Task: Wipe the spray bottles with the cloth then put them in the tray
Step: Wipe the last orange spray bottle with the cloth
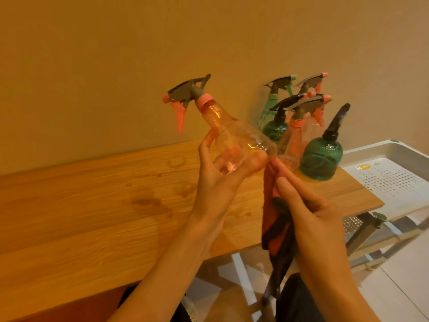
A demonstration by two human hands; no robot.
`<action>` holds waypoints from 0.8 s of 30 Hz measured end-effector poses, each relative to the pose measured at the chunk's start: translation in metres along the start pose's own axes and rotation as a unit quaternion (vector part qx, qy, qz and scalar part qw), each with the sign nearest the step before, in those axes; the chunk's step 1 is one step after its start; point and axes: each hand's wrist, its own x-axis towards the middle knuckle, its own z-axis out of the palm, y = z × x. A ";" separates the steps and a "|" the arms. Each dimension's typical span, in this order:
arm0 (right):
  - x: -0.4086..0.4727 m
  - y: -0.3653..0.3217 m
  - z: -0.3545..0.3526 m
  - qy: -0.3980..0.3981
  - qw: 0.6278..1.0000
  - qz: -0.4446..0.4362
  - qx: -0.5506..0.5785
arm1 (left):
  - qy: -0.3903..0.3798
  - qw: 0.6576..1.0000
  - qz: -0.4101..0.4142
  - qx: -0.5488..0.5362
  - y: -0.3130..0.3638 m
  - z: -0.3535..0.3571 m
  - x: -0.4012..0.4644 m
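While clear ribbed bottle [234, 140] tilts, cloth [274, 219] droops.

My left hand [216, 180] and right hand [311, 212] are both bare, with no rings, watch or glove showing anywhere back from the fingers. Both forearms are uncovered too, no sleeve reaching them. Nails are short and unpainted at the fingertips.

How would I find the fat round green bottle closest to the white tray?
Look at the wooden table, at its right end beside the white tray. The dark green dome-shaped bottle stands nearest the tray, squatter than the others, with an all-black sprayer.
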 end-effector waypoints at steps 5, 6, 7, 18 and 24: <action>0.017 -0.003 -0.047 0.076 0.993 0.090 -0.012 | -0.042 0.997 0.004 0.071 -0.028 0.041 0.011; 0.021 -0.002 -0.056 0.093 0.990 0.108 -0.006 | -0.051 0.995 0.003 0.083 -0.036 0.049 0.015; 0.025 -0.001 -0.066 0.109 0.986 0.123 0.004 | -0.060 0.993 0.001 0.098 -0.045 0.056 0.019; 0.054 0.025 -0.138 0.190 0.970 0.149 -0.025 | -0.124 0.958 -0.013 0.258 -0.118 0.102 0.043; 0.068 0.038 -0.152 0.201 0.967 0.145 -0.064 | -0.133 0.943 -0.017 0.303 -0.128 0.115 0.052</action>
